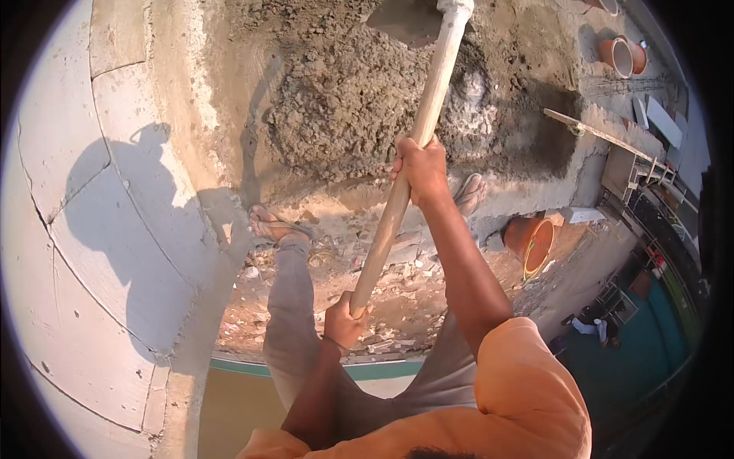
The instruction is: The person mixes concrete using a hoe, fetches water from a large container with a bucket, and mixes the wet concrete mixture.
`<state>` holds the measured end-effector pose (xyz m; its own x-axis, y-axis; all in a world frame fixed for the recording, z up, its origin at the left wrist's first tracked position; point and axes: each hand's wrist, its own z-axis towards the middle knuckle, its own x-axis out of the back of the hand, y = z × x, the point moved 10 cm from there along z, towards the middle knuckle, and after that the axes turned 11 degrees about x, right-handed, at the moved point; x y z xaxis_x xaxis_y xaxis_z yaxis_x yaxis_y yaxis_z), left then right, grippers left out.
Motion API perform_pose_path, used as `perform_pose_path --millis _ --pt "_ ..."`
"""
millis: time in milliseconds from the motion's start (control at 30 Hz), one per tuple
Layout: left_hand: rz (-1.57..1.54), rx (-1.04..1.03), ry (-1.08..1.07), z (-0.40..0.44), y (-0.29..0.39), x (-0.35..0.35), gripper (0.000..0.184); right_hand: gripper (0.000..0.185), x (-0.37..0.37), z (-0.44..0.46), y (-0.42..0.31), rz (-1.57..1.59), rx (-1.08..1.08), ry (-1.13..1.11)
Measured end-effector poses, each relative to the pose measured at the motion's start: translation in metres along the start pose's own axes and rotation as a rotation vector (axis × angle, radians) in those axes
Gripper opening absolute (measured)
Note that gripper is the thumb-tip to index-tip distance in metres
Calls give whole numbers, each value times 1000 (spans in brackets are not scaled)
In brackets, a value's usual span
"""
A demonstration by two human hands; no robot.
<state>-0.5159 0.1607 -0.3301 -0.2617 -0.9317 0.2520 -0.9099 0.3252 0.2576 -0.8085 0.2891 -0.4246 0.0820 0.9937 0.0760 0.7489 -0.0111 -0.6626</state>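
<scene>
A long wooden handle (390,214) slants across the middle of the head view. My left hand (345,321) is closed round its lower end. Higher up, my right hand (422,168) is wrapped round the shaft. At its far end the handle meets a pale, mortar-caked fitting (456,8) at the top edge; the rest of the tool is out of view. Beneath and beside the shaft lies a heap of wet grey mortar (329,99), with a puddle (405,21) near its top and a whitish lump (470,92) to the right.
My sandalled feet stand at the mortar's near edge. A terracotta pot (529,243) lies right of my right foot, with more pots (616,57) at the upper right. A plank (604,134) juts in at right. Paving slabs (61,306) lie left; a person (600,330) is at lower right.
</scene>
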Motion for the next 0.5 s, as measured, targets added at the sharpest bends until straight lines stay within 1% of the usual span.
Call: perform_pose_path --millis 33,67,100,133,167,233,267,367,400,433,467,500 --pt "-21 -111 -4 32 30 -11 36 19 10 27 -37 -6 119 28" --pt "7 -132 -72 69 56 -25 41 19 21 61 -65 -31 207 47" --pt "2 -193 -29 102 89 -30 41 19 30 94 -89 -117 240 87" --pt "-21 -237 -1 133 123 -29 41 19 36 140 -98 -99 288 60" --pt "-41 -279 24 153 141 -28 41 21 39 175 -94 -113 257 85" --pt "-173 -283 -13 172 120 -36 41 22 27 212 -45 -178 179 97" --pt "-233 -279 -35 173 108 -35 41 23 18 217 -16 -207 132 106" --pt "-280 -14 -160 136 34 -6 42 28 -28 170 55 -217 -67 57" --pt "-252 17 -168 114 19 5 43 27 -42 156 78 -220 -137 21" --pt "-230 29 -151 99 6 23 45 29 -53 131 91 -150 -212 39" --pt "-233 57 -146 79 -5 40 46 26 -55 121 121 -174 -255 91" --pt "-167 101 -131 61 -21 58 45 26 -66 105 149 -80 -316 50"
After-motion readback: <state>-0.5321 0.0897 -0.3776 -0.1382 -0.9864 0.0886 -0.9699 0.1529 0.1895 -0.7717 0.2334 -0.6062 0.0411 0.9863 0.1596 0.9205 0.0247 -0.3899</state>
